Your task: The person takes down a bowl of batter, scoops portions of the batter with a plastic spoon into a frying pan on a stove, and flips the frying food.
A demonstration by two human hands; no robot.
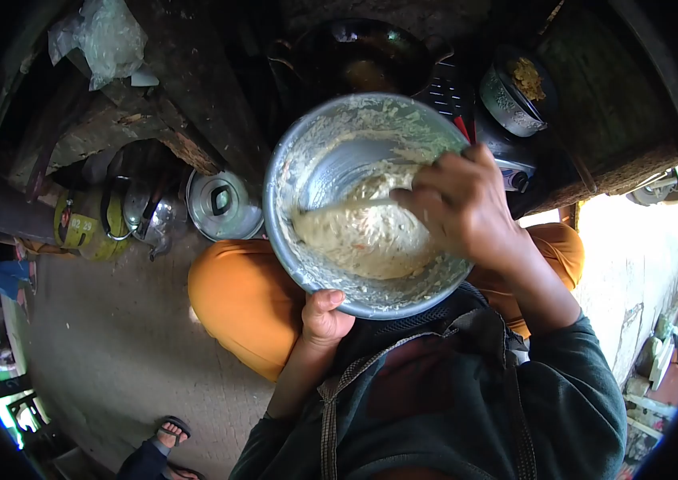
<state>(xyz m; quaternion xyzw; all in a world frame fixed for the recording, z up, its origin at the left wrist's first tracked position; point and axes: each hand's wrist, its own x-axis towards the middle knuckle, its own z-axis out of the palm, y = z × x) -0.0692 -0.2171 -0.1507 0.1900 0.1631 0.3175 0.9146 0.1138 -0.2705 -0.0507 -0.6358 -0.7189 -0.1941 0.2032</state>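
Note:
A large grey metal bowl (284,254) rests tilted over my lap, with thick pale batter (379,240) inside, flecked with small green and orange bits. Smears of batter cover its inner wall. My left hand (327,318) grips the near rim, thumb on top and fingers hidden beneath. Over the right side of the bowl, my right hand (461,204) is closed around a batter-coated spoon (347,206), which reaches left into the batter. Motion blurs the fingers and the spoon, so its far end is not clear.
Beyond the bowl sits a dark wok (363,60) on a stove. Fried food (526,78) lies over a silver pot (507,104) at right. A pot lid (223,204) and a kettle (159,220) stand left. Another person's sandalled foot (171,432) shows at lower left.

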